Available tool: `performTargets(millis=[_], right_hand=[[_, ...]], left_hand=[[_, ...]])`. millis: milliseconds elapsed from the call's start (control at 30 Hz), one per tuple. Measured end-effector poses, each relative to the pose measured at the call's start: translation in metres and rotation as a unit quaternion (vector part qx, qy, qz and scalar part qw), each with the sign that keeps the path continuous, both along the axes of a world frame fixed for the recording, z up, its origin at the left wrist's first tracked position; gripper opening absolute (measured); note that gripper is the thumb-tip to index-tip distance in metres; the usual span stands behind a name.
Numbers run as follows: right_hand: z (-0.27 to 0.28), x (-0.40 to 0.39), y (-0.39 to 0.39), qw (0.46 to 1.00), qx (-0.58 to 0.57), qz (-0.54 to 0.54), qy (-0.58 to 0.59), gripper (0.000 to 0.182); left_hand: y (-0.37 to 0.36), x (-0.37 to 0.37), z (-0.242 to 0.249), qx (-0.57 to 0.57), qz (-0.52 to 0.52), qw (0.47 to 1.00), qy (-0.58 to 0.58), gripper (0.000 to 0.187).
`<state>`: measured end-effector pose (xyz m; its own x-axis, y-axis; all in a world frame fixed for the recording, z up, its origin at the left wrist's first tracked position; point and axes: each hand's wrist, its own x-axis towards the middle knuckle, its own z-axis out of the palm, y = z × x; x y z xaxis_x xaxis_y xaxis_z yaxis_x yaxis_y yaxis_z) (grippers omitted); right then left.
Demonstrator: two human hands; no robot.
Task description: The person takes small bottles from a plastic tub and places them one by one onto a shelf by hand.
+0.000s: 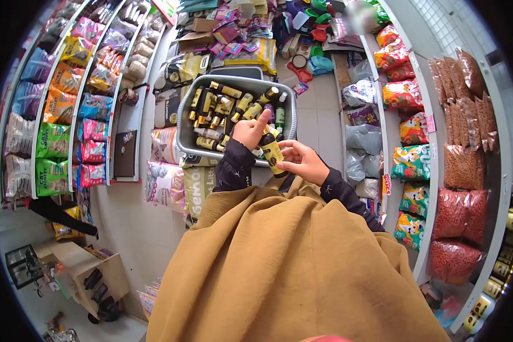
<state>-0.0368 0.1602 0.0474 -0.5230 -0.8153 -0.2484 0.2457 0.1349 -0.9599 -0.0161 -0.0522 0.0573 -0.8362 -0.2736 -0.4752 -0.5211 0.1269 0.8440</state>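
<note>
A dark bottle (272,153) with a yellow label is held tilted in front of my body, over the near rim of a grey plastic tub (182,122). My right hand (305,163) grips its lower part from the right, thumb and fingers on the label. Up by the neck, my left hand (250,132) is curled against the bottle with one digit pointing up; its other fingertips are partly hidden. Inside the tub lie many similar bottles (244,103) with yellow labels and black or gold caps, jumbled at various angles. A green-labelled bottle (280,118) stands near the right wall.
Shelves with cat litter bags (52,169) rise on the left. On the right are shelves with pet food bags (411,162) and clear kibble bags (461,165). Large sacks (199,194) lie beside the tub. Beyond it, packets and plastic items (310,34) cover the floor.
</note>
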Motion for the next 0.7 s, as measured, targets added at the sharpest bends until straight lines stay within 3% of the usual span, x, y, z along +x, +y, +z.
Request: performTargets(millis=[33, 133, 200, 333, 433, 500, 567, 600, 667, 700], right_hand=[[0.003, 0.000, 0.005, 1.000, -0.018, -0.015, -0.009, 0.048], [0.018, 0.001, 0.022, 0.988, -0.093, -0.106, -0.071, 0.050], [0.032, 0.000, 0.034, 0.974, -0.135, -0.156, -0.100, 0.050], [0.070, 0.002, 0.068, 0.967, -0.143, -0.202, -0.059, 0.046], [0.117, 0.018, 0.108, 0.975, -0.027, -0.184, 0.124, 0.038], [0.160, 0.031, 0.158, 0.951, 0.063, -0.130, 0.273, 0.043], [0.188, 0.041, 0.215, 0.960, -0.160, 0.063, 0.221, 0.047], [0.204, 0.049, 0.230, 0.937, -0.195, 0.224, 0.183, 0.048], [0.237, 0.085, 0.234, 0.902, -0.106, 0.337, 0.246, 0.044], [0.236, 0.094, 0.234, 0.907, -0.104, 0.325, 0.248, 0.044]], left_hand=[[0.007, -0.001, 0.003, -0.002, -0.007, 1.000, 0.004, 0.059], [0.031, -0.001, 0.013, 0.193, -0.050, 0.967, 0.159, 0.046], [0.049, -0.001, 0.024, 0.203, -0.090, 0.959, 0.174, 0.040], [0.080, -0.004, 0.050, 0.251, -0.167, 0.932, 0.199, 0.034], [0.101, -0.013, 0.061, 0.310, -0.178, 0.913, 0.198, 0.035], [0.107, -0.021, 0.060, 0.350, -0.199, 0.889, 0.216, 0.033], [0.116, -0.026, 0.062, 0.372, -0.218, 0.875, 0.219, 0.032], [0.122, -0.029, 0.067, 0.376, -0.215, 0.876, 0.214, 0.032], [0.136, -0.034, 0.076, 0.382, -0.209, 0.877, 0.200, 0.032], [0.142, -0.037, 0.081, 0.384, -0.220, 0.875, 0.194, 0.032]])
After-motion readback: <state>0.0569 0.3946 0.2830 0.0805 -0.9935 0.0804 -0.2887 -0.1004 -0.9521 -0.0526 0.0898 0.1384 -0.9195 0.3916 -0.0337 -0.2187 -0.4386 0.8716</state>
